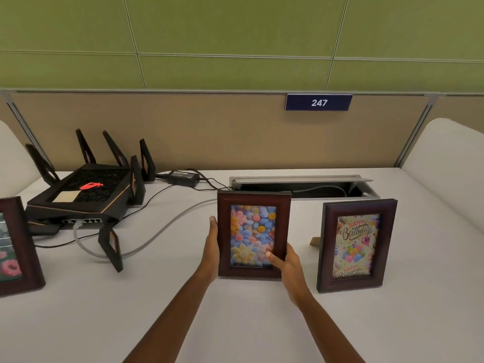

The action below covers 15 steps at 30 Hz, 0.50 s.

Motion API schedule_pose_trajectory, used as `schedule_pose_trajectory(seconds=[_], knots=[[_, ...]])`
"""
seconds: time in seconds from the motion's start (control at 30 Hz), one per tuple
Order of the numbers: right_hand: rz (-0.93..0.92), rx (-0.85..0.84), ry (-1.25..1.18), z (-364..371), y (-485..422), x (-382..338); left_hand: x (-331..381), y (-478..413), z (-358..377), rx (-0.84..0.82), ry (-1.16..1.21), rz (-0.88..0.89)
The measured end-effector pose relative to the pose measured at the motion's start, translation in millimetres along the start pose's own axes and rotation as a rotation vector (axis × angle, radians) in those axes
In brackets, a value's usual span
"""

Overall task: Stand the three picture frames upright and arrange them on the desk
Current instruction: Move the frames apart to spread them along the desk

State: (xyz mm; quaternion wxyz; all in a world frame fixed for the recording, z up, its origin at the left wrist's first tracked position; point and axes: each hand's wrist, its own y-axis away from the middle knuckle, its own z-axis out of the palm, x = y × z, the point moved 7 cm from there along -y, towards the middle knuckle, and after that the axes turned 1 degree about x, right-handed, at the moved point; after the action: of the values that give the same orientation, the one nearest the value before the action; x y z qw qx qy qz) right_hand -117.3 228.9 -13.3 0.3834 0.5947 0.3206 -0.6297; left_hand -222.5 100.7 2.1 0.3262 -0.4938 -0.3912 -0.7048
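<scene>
Three dark wooden picture frames stand upright on the white desk. The middle one, the flower frame, shows smiling coloured flowers. My left hand lies flat against its left edge. My right hand grips its lower right corner, thumb on the glass. To the right the birthday frame stands alone on its back prop. At the far left edge the donut frame stands, partly cut off by the view.
A black router with several antennas sits at the back left, with its grey cable and black wires trailing across the desk towards the open cable box. A beige partition with a "247" sign closes the back.
</scene>
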Motion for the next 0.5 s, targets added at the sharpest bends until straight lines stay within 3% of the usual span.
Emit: schedule_pose_trajectory(seconds=[0.5], knots=[[0.013, 0.071, 0.039, 9, -92, -19, 37, -80, 11, 0.036, 0.1, 0.014]])
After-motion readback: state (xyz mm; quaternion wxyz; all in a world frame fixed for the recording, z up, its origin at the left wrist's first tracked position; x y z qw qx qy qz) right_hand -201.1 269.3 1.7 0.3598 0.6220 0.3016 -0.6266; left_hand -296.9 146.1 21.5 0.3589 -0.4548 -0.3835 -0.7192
